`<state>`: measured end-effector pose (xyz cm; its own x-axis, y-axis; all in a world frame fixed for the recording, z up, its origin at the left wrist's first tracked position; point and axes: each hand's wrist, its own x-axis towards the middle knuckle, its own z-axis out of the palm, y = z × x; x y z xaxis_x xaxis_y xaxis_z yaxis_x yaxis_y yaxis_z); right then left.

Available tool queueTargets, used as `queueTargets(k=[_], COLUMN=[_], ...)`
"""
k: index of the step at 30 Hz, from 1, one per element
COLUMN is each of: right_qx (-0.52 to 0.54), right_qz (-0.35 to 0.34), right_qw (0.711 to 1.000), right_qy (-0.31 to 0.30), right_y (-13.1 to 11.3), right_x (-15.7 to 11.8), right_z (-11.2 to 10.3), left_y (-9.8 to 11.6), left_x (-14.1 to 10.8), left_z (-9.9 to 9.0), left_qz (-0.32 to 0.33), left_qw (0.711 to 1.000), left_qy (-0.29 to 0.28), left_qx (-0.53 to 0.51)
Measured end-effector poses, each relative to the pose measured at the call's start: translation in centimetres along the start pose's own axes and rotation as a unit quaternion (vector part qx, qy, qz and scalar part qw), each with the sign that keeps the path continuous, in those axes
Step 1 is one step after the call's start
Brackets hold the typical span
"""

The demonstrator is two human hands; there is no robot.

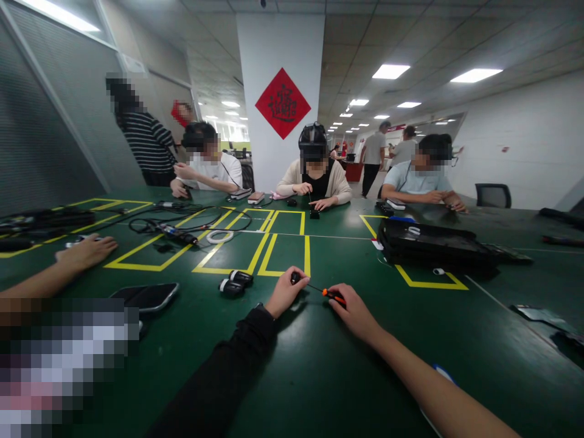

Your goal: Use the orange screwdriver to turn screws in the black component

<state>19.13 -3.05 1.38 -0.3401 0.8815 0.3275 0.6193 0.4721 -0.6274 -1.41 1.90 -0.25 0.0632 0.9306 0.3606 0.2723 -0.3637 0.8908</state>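
My left hand, at the end of a black sleeve, has its fingers closed around a small black part. From the right, my right hand grips a screwdriver by its orange-and-black handle. The thin shaft points left toward the black part; whether the tip touches it, I cannot tell. Both hands are low over the green table. Two small black pieces with white ends lie side by side to the left of my left hand.
A phone and a neighbour's hand are at the left. Cables and a white coil lie beyond. A black case-like object sits at the right. Several people work across the table, among yellow tape outlines.
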Motion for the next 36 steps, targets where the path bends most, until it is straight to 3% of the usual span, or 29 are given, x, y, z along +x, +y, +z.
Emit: queueTargets(k=[12,22,36], right_qx=[0.001,0.000,0.005], right_qz=[0.008,0.005,0.008], right_qw=[1.000,1.000,1.000], right_qy=[0.021,0.022,0.021], right_y=[-0.15,0.24,-0.15], right_x=[0.04,0.10,-0.03], right_z=[0.12,0.21,0.13], left_y=[-0.42,-0.39,0.16], left_x=[0.11,0.21,-0.01], left_z=[-0.11,-0.16,-0.26], left_qz=[-0.016,0.016,0.001], left_qw=[0.999,1.000,1.000], left_qy=[-0.012,-0.013,0.003], left_qx=[-0.041,0.006,-0.002])
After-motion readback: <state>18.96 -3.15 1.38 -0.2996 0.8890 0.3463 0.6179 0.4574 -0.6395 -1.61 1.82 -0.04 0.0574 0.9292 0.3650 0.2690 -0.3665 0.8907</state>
